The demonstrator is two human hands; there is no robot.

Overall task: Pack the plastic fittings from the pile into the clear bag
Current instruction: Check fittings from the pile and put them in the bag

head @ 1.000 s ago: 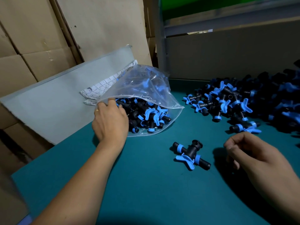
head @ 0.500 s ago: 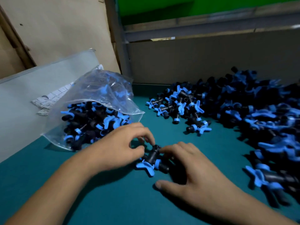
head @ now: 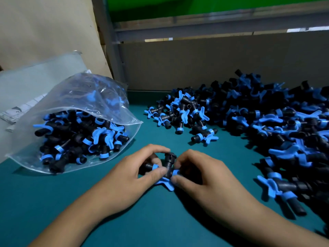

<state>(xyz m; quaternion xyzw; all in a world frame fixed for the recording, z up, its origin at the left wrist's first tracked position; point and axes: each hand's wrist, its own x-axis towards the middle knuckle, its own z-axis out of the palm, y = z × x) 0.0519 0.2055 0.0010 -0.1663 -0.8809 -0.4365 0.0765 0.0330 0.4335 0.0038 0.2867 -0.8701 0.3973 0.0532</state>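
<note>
Fitting (head: 168, 169) between both hands: only upright black stub, blue band and blue wing tip show; rest covered by left hand (head: 128, 173) and right hand (head: 204, 177) fingers. Pile (head: 258, 125) cut off at right frame edge; far part dark, single pieces not separable. Bag (head: 85, 122): lower pieces buried under upper ones, count not tellable. Printed paper (head: 21, 109) behind bag: mostly hidden, print too small to read. Both forearms cut by bottom edge.

Teal desk (head: 160, 220). Cardboard (head: 44, 29) at 10 o'clock; grey board (head: 35, 77) leaning below it, printed sheet (head: 21, 107) against it. Metal rail (head: 213, 27) at 12 o'clock.
</note>
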